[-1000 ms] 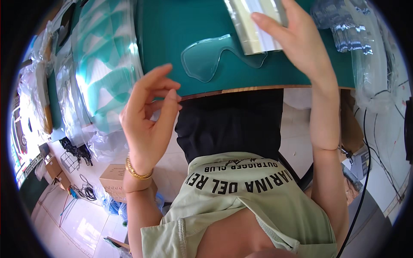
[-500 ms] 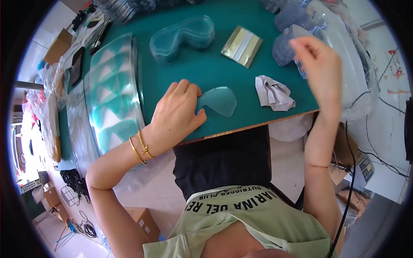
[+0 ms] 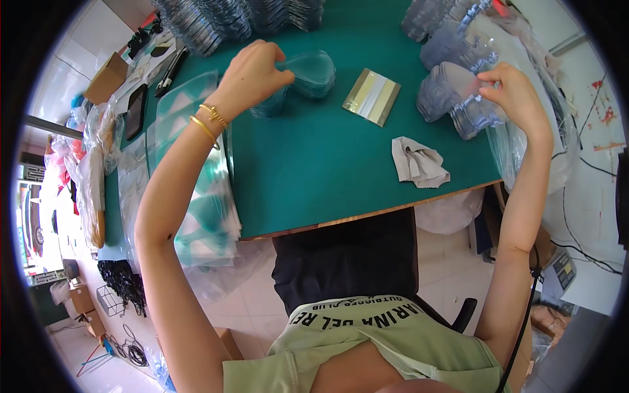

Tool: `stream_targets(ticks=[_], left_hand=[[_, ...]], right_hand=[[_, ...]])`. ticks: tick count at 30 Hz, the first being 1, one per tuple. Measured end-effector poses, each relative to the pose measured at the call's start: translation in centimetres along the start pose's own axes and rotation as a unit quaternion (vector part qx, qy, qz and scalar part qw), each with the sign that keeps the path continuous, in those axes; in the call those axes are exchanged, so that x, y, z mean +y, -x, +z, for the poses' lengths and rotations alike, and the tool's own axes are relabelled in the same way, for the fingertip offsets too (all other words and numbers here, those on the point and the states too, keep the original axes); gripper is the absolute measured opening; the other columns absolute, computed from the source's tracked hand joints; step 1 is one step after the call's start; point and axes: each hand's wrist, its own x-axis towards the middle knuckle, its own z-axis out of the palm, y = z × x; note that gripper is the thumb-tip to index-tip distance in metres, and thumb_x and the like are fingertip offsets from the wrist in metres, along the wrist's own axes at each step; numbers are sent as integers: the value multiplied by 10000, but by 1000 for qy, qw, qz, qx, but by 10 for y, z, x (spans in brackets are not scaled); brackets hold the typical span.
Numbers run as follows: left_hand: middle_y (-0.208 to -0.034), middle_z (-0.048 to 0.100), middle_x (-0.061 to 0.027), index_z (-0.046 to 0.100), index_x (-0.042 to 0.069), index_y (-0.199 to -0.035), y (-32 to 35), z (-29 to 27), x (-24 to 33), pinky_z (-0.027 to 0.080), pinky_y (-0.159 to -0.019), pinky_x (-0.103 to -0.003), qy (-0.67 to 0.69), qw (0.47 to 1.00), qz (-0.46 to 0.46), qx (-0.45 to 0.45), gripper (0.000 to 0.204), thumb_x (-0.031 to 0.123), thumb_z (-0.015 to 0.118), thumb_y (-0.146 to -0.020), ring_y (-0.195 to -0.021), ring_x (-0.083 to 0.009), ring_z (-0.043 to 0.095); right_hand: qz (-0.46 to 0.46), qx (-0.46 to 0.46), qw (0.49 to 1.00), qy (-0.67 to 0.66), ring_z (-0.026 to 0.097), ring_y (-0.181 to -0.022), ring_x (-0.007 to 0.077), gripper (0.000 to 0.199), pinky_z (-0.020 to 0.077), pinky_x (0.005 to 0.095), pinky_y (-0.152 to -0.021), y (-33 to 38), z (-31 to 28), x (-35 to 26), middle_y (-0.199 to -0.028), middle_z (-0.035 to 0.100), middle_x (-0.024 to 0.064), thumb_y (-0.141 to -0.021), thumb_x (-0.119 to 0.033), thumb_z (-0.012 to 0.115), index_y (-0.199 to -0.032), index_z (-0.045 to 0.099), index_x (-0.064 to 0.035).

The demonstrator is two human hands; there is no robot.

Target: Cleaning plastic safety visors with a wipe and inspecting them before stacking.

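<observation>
At the back of the table, my left hand (image 3: 257,73) is closed at the bridge of a stack of clear goggle-shaped lenses (image 3: 313,75), thumb and fingers pinching a lens at its top. The hand hides part of the stack. On the right, my right hand (image 3: 514,95) holds thumb and forefinger together at the edge of another pile of bluish clear lenses (image 3: 445,92), seeming to pinch a top lens. Between the hands lie a flat yellowish pad with a pale stripe (image 3: 372,97) and a crumpled grey cloth (image 3: 419,162).
Film-like sheets with a teal and white pattern (image 3: 196,226) lie along the table's left side. Long rows of stacked lenses (image 3: 223,23) stand at the back. A phone (image 3: 135,110) and plastic bags (image 3: 98,157) are at far left. A clear bag (image 3: 524,160) covers the right edge.
My left hand has moved away from the table's front to the lens stack; the single lens that lay under it is gone from there. My right hand has shifted slightly right and down.
</observation>
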Motion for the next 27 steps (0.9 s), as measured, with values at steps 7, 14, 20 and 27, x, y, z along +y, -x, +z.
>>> stream_targets(ticks=[7, 14, 20, 27], left_hand=[[-1127, 645, -156, 637, -7, -1197, 89, -47, 65, 485, -930, -364, 88, 990, -2, 111, 372, 117, 680, -849, -1064, -322, 629], [-1122, 656, -120, 677, -18, -1131, 185, -35, 74, 464, -971, -326, 212, 967, -108, 89, 330, -52, 672, -803, -1059, -229, 623], [-1115, 651, -107, 680, -41, -1109, 215, -21, 70, 464, -960, -307, 291, 931, -175, 135, 302, -97, 653, -813, -1056, -199, 607], [-1088, 654, -102, 680, -41, -1127, 208, -1, 84, 494, -869, -288, 295, 922, -158, 195, 305, -102, 654, -829, -964, -172, 609]], right_hand=[[-104, 145, 981, 72, 597, -895, 231, 326, 488, 331, -816, 31, -2, -33, -1035, 650, 116, -857, -65, 673, -1179, 661, -17], [-47, 7, 998, 29, 581, -889, 181, 368, 486, 299, -816, 1, 10, -10, -1065, 684, 91, -855, -32, 645, -1221, 646, 5], [-27, 46, 997, 55, 574, -788, 135, 314, 486, 277, -766, -1, 0, -3, -965, 716, 59, -869, -59, 634, -1172, 669, 12], [-172, 133, 976, -33, 636, -857, 247, 242, 500, 324, -778, 51, 33, -122, -978, 671, 125, -804, -59, 680, -1034, 674, 17]])
